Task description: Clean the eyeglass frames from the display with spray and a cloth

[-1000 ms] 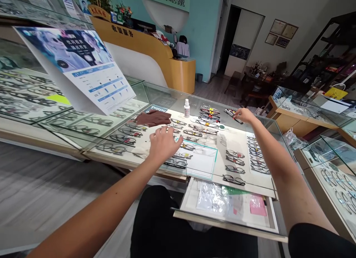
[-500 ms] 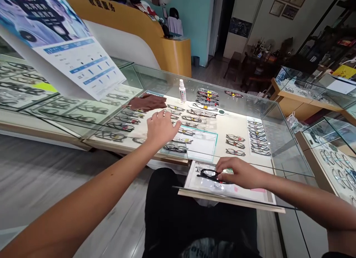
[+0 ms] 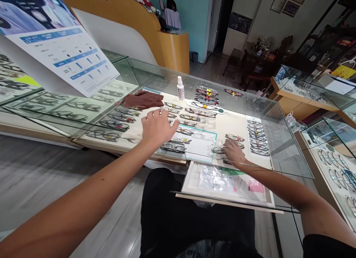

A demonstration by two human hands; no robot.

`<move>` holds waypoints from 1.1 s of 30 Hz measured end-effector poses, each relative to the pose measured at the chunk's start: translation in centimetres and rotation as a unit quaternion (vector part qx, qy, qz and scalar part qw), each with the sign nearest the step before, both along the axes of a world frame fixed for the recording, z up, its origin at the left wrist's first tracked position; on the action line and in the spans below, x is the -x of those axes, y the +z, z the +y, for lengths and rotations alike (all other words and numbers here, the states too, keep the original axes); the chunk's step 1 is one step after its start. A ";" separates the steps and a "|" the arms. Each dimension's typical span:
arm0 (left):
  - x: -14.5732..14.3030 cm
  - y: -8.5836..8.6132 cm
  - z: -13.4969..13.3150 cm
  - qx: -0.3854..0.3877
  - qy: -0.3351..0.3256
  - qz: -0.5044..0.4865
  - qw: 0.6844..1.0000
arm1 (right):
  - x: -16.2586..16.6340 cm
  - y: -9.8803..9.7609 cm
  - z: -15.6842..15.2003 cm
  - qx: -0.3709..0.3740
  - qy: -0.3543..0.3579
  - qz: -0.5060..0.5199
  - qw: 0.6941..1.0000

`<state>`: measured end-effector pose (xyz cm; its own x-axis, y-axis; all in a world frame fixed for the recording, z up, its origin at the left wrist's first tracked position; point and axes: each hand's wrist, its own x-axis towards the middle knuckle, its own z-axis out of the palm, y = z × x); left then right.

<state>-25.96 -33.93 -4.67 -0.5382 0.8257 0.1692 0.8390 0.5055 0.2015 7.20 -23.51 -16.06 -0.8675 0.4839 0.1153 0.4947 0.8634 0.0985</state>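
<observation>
My left hand (image 3: 157,126) lies flat and open on the glass top (image 3: 280,154) of an eyewear display case, fingers spread, holding nothing. My right hand (image 3: 233,152) reaches in under the glass from the near side. Its fingers are curled on a pair of black-framed glasses (image 3: 218,150) at the right edge of a white mat with a teal border (image 3: 198,143). Rows of other glasses (image 3: 257,139) lie on the case floor around it.
A pulled-out drawer (image 3: 194,195) below my right arm holds plastic bags and a pink slip. A spray bottle (image 3: 180,88), a brown cloth (image 3: 143,99) and a tilted poster board (image 3: 61,57) stand on the glass. Another glass case (image 3: 333,165) is at the right.
My right hand came back from the far edge of the glass, passed over the drawer with black glasses, and now reaches under the glass. The left hand stayed put.
</observation>
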 end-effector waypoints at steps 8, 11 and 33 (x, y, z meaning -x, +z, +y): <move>0.0 0.2 0.0 0.015 0.005 -0.006 1.000 | -0.9 -2.9 -2.2 -0.008 -0.003 0.061 0.998; 0.0 0.2 0.0 0.017 0.003 -0.005 1.000 | -1.0 -3.0 -2.1 -0.004 -0.002 0.083 0.997; 0.0 1.0 0.1 0.057 0.022 -0.003 0.998 | -1.6 -2.7 16.2 0.004 -0.145 -0.039 0.989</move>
<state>-25.91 -33.86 -3.63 -0.5751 0.8148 0.0734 0.8144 0.5618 0.1454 8.83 -7.26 -18.73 -0.6980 0.7145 0.0491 0.7131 0.6871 0.1391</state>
